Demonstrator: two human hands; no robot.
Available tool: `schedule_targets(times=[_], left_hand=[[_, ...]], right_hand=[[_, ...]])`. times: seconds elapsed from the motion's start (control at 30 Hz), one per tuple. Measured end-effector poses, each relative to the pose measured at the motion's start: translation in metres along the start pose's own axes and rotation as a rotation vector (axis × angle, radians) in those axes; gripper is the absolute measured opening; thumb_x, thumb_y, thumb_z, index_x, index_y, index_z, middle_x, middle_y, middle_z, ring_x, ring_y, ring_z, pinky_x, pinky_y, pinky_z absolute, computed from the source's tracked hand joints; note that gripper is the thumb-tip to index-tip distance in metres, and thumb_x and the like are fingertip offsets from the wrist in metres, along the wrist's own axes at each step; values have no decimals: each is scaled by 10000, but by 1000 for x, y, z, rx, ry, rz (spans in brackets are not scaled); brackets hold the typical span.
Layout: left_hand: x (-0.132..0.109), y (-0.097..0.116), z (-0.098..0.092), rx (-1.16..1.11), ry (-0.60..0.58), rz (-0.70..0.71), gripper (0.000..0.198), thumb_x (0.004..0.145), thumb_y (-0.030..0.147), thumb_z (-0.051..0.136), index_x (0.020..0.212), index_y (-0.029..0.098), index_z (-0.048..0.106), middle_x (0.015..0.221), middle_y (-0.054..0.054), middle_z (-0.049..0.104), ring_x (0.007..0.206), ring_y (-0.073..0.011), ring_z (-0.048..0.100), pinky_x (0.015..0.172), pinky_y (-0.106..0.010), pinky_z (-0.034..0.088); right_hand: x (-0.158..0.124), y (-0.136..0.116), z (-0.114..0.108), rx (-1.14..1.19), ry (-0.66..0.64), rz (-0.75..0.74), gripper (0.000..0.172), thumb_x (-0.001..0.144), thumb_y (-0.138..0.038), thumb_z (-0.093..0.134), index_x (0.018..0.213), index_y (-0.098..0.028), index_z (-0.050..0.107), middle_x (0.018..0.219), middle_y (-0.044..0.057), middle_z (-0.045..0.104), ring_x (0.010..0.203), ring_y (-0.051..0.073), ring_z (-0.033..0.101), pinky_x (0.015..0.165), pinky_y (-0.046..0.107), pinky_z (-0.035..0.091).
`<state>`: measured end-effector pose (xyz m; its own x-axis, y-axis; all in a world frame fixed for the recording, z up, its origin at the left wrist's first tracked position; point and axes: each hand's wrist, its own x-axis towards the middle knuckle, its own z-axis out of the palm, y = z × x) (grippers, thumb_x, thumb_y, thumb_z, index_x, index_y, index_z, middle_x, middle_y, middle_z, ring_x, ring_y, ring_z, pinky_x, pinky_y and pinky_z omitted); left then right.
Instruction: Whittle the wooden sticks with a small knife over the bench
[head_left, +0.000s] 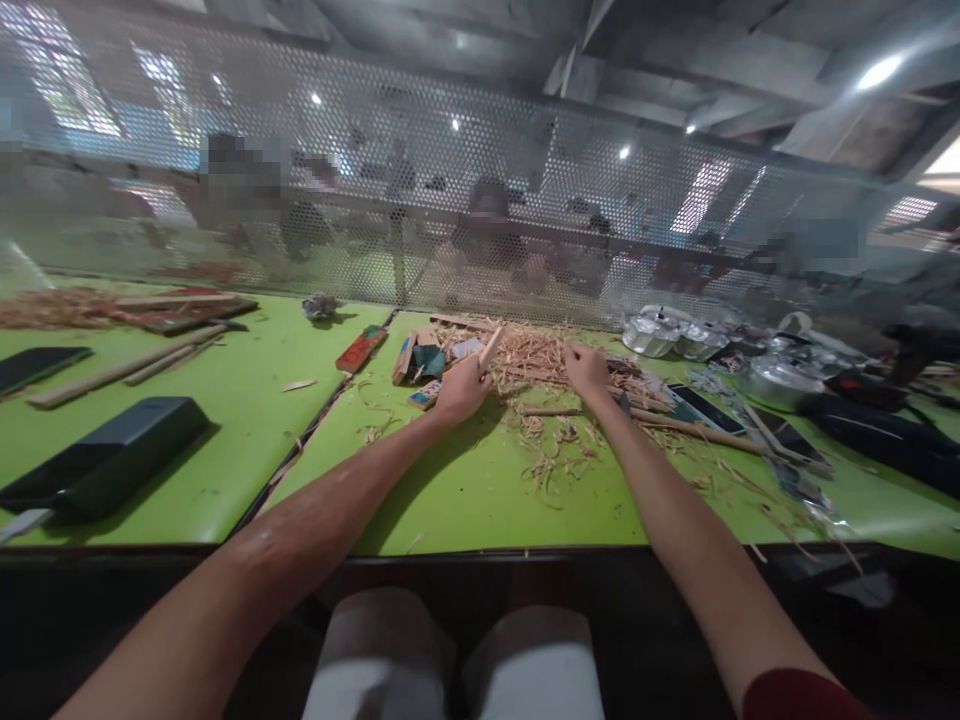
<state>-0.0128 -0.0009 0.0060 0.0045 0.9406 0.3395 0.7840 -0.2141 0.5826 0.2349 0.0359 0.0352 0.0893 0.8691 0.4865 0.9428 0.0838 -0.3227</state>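
Both my arms reach forward over a green table (pixel 465 500). My left hand (pixel 461 388) is closed around a short pale wooden stick (pixel 491 348) that points up and to the right. My right hand (pixel 587 370) is closed at the edge of a pile of wood shavings (pixel 536 358), its fingers curled; what they hold is too small to make out. More shavings (pixel 555 455) lie scattered on the table below both hands.
Small boxes (pixel 420 362) sit left of the pile. Long wooden sticks (pixel 127 368) and a black case (pixel 105 460) lie on the left table. Metal pots (pixel 675 338), phones (pixel 705 408) and sticks crowd the right. A perforated metal screen (pixel 480 200) runs behind, with people beyond it.
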Motion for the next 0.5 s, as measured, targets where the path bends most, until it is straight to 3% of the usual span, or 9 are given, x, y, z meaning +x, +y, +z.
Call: schedule_targets(times=[0.13, 0.27, 0.4, 0.5], left_hand=[[4, -4, 2, -123, 18, -43, 146, 933, 207, 568, 788, 199, 578, 822, -79, 692, 794, -204, 638, 710, -294, 447], [3, 1, 1, -282, -74, -63, 260, 941, 254, 542, 686, 221, 505, 613, 2, 565, 651, -168, 558, 617, -275, 397], [1, 4, 2, -409, -163, -65, 281, 934, 254, 512, 655, 223, 496, 519, 37, 467, 536, -146, 484, 546, -270, 354], [2, 3, 3, -482, -205, -75, 284, 933, 252, 494, 651, 228, 471, 485, 46, 431, 468, -131, 437, 497, -267, 333]], right_hand=[[-17, -39, 10, 160, -36, -320, 382, 1068, -297, 476, 1247, -201, 799, 1251, 105, 770, 1140, 240, 705, 987, 328, 523], [-32, -57, 18, 205, -95, -510, 357, 1072, -300, 490, 1252, -276, 797, 1265, 73, 769, 1159, 223, 704, 1029, 341, 524], [-34, -55, 21, 174, -129, -581, 355, 1072, -277, 519, 1280, -163, 783, 1261, 122, 769, 1137, 233, 707, 1011, 317, 514], [-33, -52, 22, 119, -128, -555, 360, 1085, -290, 515, 1313, -163, 765, 1275, 116, 763, 1139, 221, 695, 974, 276, 505]])
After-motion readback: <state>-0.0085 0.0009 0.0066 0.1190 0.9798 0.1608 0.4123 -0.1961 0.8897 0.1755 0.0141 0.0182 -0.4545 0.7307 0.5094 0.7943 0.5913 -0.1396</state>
